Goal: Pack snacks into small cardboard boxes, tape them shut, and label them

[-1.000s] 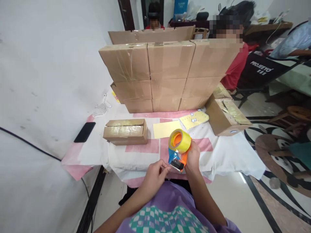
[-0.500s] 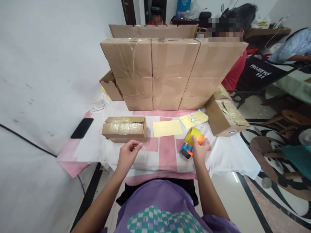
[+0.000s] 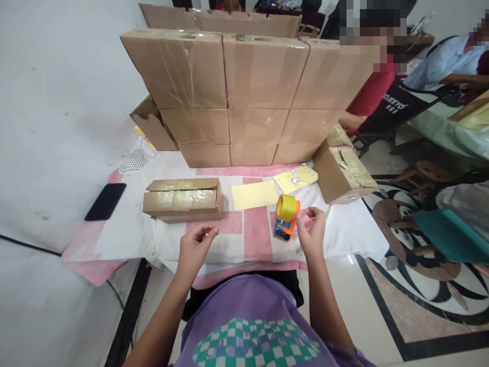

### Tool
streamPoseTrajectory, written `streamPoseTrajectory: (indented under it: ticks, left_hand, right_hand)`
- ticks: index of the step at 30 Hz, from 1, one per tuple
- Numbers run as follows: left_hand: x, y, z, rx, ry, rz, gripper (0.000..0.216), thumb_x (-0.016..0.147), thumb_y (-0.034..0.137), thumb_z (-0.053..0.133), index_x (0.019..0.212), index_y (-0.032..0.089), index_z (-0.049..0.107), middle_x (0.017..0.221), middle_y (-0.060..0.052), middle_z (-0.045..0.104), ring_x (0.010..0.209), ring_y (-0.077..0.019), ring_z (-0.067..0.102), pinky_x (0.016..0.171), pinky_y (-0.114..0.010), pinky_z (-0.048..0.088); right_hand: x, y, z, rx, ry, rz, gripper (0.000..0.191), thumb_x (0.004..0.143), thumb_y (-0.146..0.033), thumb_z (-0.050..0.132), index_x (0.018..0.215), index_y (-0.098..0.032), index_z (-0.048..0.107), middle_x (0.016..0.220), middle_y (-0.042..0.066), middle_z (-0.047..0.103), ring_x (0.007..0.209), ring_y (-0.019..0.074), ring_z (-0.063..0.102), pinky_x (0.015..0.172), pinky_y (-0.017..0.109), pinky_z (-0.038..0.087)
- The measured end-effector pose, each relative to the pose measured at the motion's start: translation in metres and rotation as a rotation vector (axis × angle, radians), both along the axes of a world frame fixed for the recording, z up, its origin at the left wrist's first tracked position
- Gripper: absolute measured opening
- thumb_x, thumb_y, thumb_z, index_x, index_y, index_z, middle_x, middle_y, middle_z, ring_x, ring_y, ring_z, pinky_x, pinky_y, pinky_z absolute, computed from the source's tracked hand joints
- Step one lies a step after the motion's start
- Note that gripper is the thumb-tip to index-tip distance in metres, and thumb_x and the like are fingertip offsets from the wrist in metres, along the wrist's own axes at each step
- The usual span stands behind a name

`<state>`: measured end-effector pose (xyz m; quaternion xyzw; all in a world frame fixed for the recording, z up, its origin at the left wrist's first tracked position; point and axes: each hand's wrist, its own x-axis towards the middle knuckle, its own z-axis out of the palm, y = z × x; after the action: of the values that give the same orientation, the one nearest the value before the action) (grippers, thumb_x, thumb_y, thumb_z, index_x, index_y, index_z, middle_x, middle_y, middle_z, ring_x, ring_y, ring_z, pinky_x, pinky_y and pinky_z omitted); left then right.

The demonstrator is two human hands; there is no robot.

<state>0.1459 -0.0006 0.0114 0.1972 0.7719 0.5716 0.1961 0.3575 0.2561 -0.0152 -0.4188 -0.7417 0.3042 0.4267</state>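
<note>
An orange and blue tape dispenser (image 3: 286, 219) with a yellow roll stands on the pink and white tablecloth (image 3: 255, 239). My right hand (image 3: 311, 232) is just to its right, fingers apart, holding nothing. My left hand (image 3: 194, 244) hovers over the table's near edge with fingers curled and thumb against forefinger; what it pinches, if anything, I cannot make out. A small taped cardboard box (image 3: 183, 196) lies just beyond my left hand. A plain yellow sheet (image 3: 254, 194) lies between that box and the dispenser.
A wall of stacked cardboard boxes (image 3: 244, 92) fills the table's far side. Another box (image 3: 342, 173) lies at the right, beside a yellow sticker sheet (image 3: 296, 178). A black phone (image 3: 105, 201) and a white mesh object (image 3: 133, 164) are at the left. People sit behind and to the right.
My right hand carried the tape dispenser away from my body, set it on the table and let go. My left hand left the dispenser and moved left toward the small box.
</note>
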Motion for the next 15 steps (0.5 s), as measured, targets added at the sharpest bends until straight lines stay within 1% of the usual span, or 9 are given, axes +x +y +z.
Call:
streamPoseTrajectory:
  ticks: [1,2,3,5,7,10,11,13,15]
  left_hand:
    - [0.002,0.000,0.000,0.001,-0.005,-0.022,0.032,0.080,0.050,0.072,0.083,0.018,0.073,0.079,-0.004,0.073,0.068,-0.0152,0.061,0.061,-0.025,0.045]
    - [0.004,0.000,0.001,-0.003,-0.007,-0.047,0.032,0.081,0.050,0.072,0.083,0.018,0.073,0.079,-0.004,0.073,0.068,-0.0151,0.060,0.061,-0.025,0.045]
    - [0.006,0.000,0.003,-0.010,-0.001,-0.071,0.031,0.082,0.050,0.071,0.082,0.019,0.074,0.079,-0.004,0.073,0.067,-0.0150,0.059,0.061,-0.025,0.044]
    - [0.009,-0.001,0.009,-0.030,0.037,-0.107,0.030,0.083,0.049,0.070,0.083,0.019,0.075,0.078,-0.003,0.074,0.064,-0.0140,0.057,0.060,-0.025,0.043]
    - [0.011,-0.003,0.016,-0.038,0.096,-0.127,0.028,0.085,0.048,0.069,0.084,0.021,0.076,0.078,-0.002,0.074,0.061,-0.0129,0.054,0.060,-0.025,0.042]
    - [0.010,-0.009,0.024,-0.025,0.166,-0.116,0.028,0.086,0.048,0.068,0.084,0.022,0.077,0.081,-0.001,0.076,0.059,-0.0126,0.054,0.062,-0.026,0.044]
    - [0.008,-0.012,0.024,-0.028,0.170,-0.104,0.029,0.087,0.049,0.067,0.087,0.022,0.077,0.082,-0.002,0.077,0.061,-0.0135,0.057,0.063,-0.026,0.045]
    - [0.002,-0.018,0.022,-0.090,0.138,-0.090,0.038,0.088,0.052,0.064,0.106,0.021,0.077,0.080,-0.002,0.077,0.065,-0.0167,0.063,0.067,-0.028,0.047]
    - [-0.009,-0.025,0.017,-0.225,0.089,-0.075,0.059,0.088,0.055,0.063,0.131,0.015,0.067,0.071,-0.002,0.076,0.066,-0.0205,0.066,0.070,-0.030,0.048]
  right_hand:
    - [-0.003,-0.012,0.013,0.026,0.019,0.075,0.040,0.088,-0.048,0.067,0.114,-0.018,0.061,0.103,0.009,0.062,0.097,0.0253,0.061,0.091,0.045,0.051]
    - [-0.009,-0.025,0.025,0.019,0.033,0.211,0.032,0.092,-0.044,0.065,0.113,-0.020,0.062,0.100,0.007,0.063,0.093,0.0232,0.062,0.086,0.041,0.053]
    - [-0.018,-0.039,0.038,-0.004,0.035,0.384,0.025,0.095,-0.040,0.063,0.111,-0.021,0.064,0.097,0.006,0.064,0.089,0.0213,0.062,0.082,0.037,0.053]
    - [-0.042,-0.064,0.059,-0.020,0.017,0.694,0.021,0.096,-0.038,0.067,0.110,-0.023,0.068,0.097,0.005,0.065,0.087,0.0196,0.063,0.079,0.034,0.054]
    - [-0.068,-0.082,0.073,0.031,-0.022,0.875,0.019,0.093,-0.035,0.073,0.108,-0.023,0.070,0.100,0.006,0.066,0.091,0.0200,0.063,0.082,0.034,0.053]
    - [-0.100,-0.092,0.083,0.191,-0.106,0.991,0.006,0.096,-0.027,0.068,0.095,-0.022,0.070,0.097,0.006,0.064,0.096,0.0218,0.061,0.085,0.036,0.050]
    - [-0.108,-0.092,0.086,0.251,-0.140,1.014,0.008,0.098,-0.025,0.066,0.091,-0.022,0.069,0.096,0.006,0.064,0.097,0.0224,0.059,0.086,0.037,0.049]
    - [-0.121,-0.086,0.091,0.340,-0.174,1.019,0.013,0.100,-0.023,0.061,0.088,-0.021,0.068,0.095,0.007,0.064,0.095,0.0232,0.056,0.086,0.039,0.046]
    - [-0.134,-0.076,0.099,0.349,-0.147,0.992,0.015,0.100,-0.022,0.059,0.087,-0.021,0.067,0.094,0.007,0.063,0.094,0.0234,0.055,0.086,0.040,0.044]
